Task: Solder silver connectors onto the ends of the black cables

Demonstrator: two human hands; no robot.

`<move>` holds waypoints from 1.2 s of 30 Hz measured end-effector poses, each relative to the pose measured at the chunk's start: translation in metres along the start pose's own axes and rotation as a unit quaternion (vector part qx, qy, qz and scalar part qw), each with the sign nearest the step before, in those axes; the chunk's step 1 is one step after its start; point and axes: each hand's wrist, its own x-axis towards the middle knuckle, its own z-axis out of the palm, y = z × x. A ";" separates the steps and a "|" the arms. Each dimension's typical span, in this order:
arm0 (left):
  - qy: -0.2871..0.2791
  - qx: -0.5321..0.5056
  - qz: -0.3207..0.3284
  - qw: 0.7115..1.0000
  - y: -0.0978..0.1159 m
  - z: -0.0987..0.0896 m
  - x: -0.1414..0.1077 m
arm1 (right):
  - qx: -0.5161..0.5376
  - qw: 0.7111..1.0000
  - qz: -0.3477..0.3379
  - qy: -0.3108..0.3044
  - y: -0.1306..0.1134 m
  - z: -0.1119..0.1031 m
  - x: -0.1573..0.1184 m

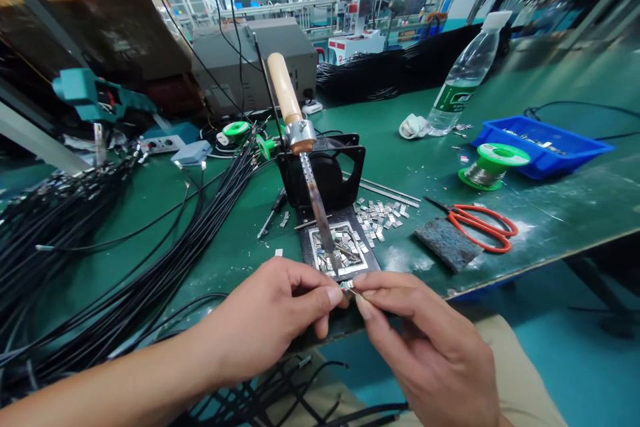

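Observation:
At the bench edge my left hand is closed, thumb and forefinger pinching a small metal connector with bits of green and red at it. My right hand meets it from the other side, its fingertips pinched on a small silvery piece at the connector; fingers partly hide it. Just beyond the fingertips, a soldering iron with a wooden handle is fixed tip down over a framed tray of small metal parts. Loose metal connector shells lie to its right.
Black cables cover the left side and hang below the edge. A black fan stands behind the tray. Rightward are orange-handled scissors, a dark sponge block, a solder spool, a blue bin and a bottle.

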 end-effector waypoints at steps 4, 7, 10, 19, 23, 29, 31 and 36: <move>-0.001 0.005 0.020 1.000 -0.004 0.000 -0.001 | 0.007 1.000 0.004 -0.002 -0.001 0.002 0.000; 0.000 0.010 0.031 0.999 -0.005 0.001 -0.002 | 0.005 1.000 0.002 0.001 -0.001 0.003 -0.001; 0.008 0.019 0.046 0.999 -0.005 0.002 -0.002 | 0.004 1.000 0.000 -0.004 -0.002 0.003 0.000; 0.017 0.027 0.065 0.997 -0.005 0.002 -0.001 | 0.002 1.000 -0.002 0.004 -0.002 0.003 0.000; 0.023 0.022 0.056 0.998 -0.004 0.003 -0.002 | -0.004 1.000 -0.003 0.003 -0.002 0.004 0.002; 0.029 0.011 0.050 0.998 -0.005 0.003 -0.005 | -0.006 1.000 0.000 0.003 -0.003 0.005 0.001; 0.031 0.006 0.048 0.998 -0.004 0.003 -0.005 | -0.009 1.000 -0.002 0.004 -0.004 0.005 0.002; 0.036 0.008 0.054 0.998 -0.003 0.003 -0.005 | -0.010 1.000 -0.006 0.005 -0.003 0.005 0.006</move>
